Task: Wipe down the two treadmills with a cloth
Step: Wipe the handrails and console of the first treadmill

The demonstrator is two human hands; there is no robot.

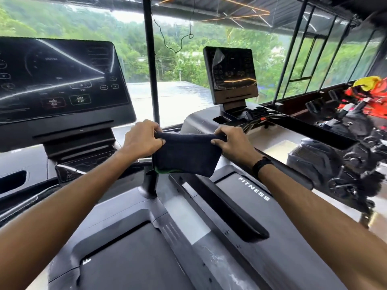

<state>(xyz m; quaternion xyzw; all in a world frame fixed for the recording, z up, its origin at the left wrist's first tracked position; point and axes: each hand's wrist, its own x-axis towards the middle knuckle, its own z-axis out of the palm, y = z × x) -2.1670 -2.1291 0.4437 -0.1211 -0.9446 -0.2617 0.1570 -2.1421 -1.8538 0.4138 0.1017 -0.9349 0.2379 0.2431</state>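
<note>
Both hands pinch the top edge of a dark cloth (pixel 185 154), one at each upper corner: the left hand (pixel 142 138) curls its fingers and thumb round the left corner, and the right hand (pixel 230 141) does the same at the right corner, a black band (pixel 261 165) on its wrist. Stretched between them, the cloth hangs in the air, folded, with a sliver of green showing at its lower left edge. It hangs over the gap between the two treadmills. The left treadmill (pixel 117 243) has its large dark console (pixel 60 80) at the far left. The right treadmill (pixel 253 189), lettered FITNESS, carries a smaller console (pixel 232 74) farther off. Orange and yellow gear (pixel 370 91) lies at the far right.
</note>
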